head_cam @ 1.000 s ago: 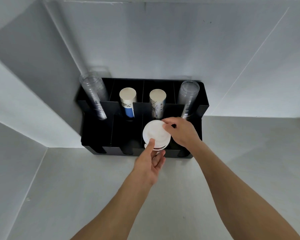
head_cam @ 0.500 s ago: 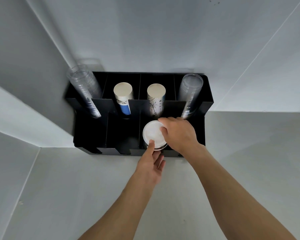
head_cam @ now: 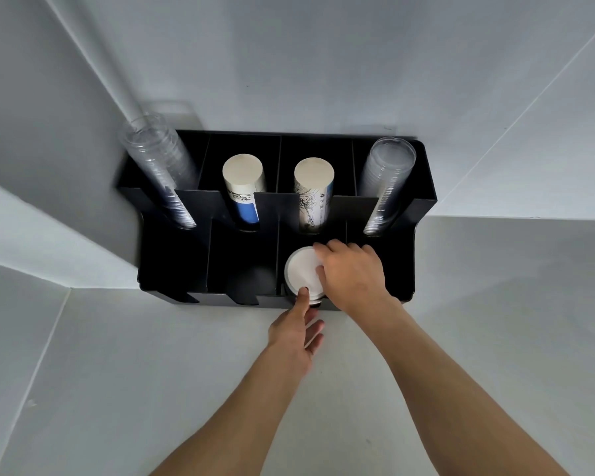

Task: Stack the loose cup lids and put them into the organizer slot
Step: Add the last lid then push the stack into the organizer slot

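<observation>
A stack of white cup lids (head_cam: 301,274) sits low in the front row of the black organizer (head_cam: 175,269), in the third slot from the left. My right hand (head_cam: 352,273) covers the stack's right side with fingers curled over its far edge and thumb on the top lid. My left hand (head_cam: 297,329) is in front of the organizer, its thumb pressing the near rim of the stack through the front notch while the other fingers hang loose. The lower lids are hidden inside the slot.
The organizer's back row holds a clear cup stack (head_cam: 158,173) at left, two paper cup stacks (head_cam: 242,185) (head_cam: 313,187) in the middle, and another clear stack (head_cam: 387,180) at right. The remaining front slots look dark and empty. Grey walls close in behind and at left.
The lid stack has gone down from above the front slot into it. Both hands followed it downward, and my right hand has slid further over the top.
</observation>
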